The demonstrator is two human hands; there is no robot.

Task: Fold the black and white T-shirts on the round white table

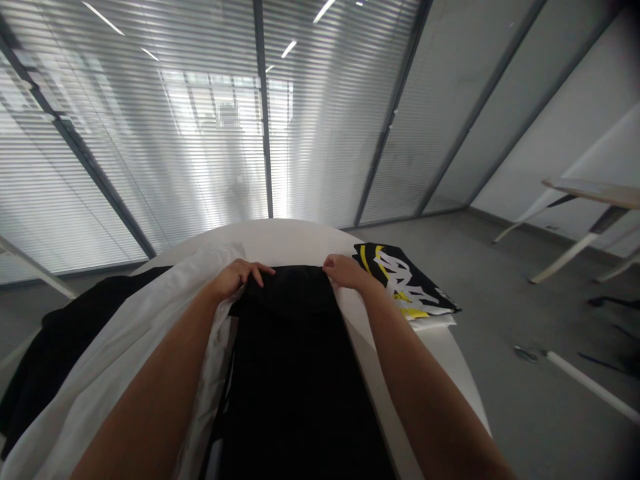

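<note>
Head view: a black fabric garment lies lengthwise down the middle of the frame, its far edge reaching toward the back of a rounded white tabletop. It looks soft, light and limp, likely to sag and slither rather than hold a shape, so the far edge and its corners seem the surest places to take hold; a grip in the middle would probably just bunch it. The person's left hand is not spread: its fingers curl over that edge near the left corner, with the back of the hand upward. The right hand has its fingers pressed together at the opposite corner, seemingly pinching the cloth, though the thumb is hidden and the exact pinch is hard to tell. Beneath the garment and spreading left lies a white cloth, smooth enough that the black fabric may slide on it. Farther left is a second dark garment. Just beyond the right hand, a folded black shirt with a yellow and white print rests on a folded white item. Past the tabletop are a glass partition with slatted blinds, a grey floor, a wooden-topped side table and a white tube on the floor.
</note>
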